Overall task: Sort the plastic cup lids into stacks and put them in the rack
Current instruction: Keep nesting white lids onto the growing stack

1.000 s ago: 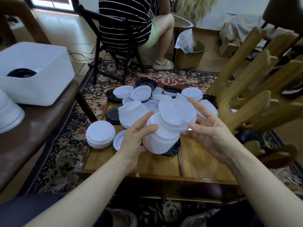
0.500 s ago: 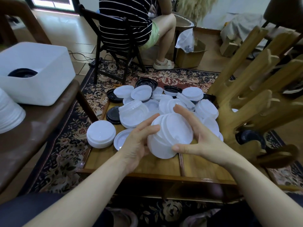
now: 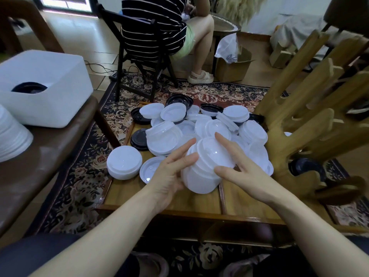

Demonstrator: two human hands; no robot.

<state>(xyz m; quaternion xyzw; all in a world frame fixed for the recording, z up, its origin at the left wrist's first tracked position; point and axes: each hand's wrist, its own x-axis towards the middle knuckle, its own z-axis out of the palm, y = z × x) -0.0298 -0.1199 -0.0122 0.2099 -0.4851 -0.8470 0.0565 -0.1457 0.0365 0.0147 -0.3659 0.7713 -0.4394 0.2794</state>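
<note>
A tilted stack of white plastic lids [image 3: 205,170] sits between my hands, low over the front of the wooden table [image 3: 179,200]. My left hand [image 3: 171,172] presses its left side with straight fingers. My right hand [image 3: 241,168] holds it from the right, index finger over the top lid and thumb across the front. Behind lies a heap of loose white lids [image 3: 207,124] and black lids [image 3: 138,138]. The wooden rack [image 3: 299,120] stands at the right, with black lids [image 3: 305,166] in a low slot.
A short white lid stack [image 3: 123,164] and a single lid [image 3: 151,170] lie to the left. A white bin [image 3: 46,80] holding a black lid rests on a brown bench [image 3: 50,156]. A person sits on a black chair [image 3: 139,47] beyond the table.
The stack has come down and closer to me. My right hand, spread beside the top lid a second ago, now wraps over the stack; my left hand still presses its side.
</note>
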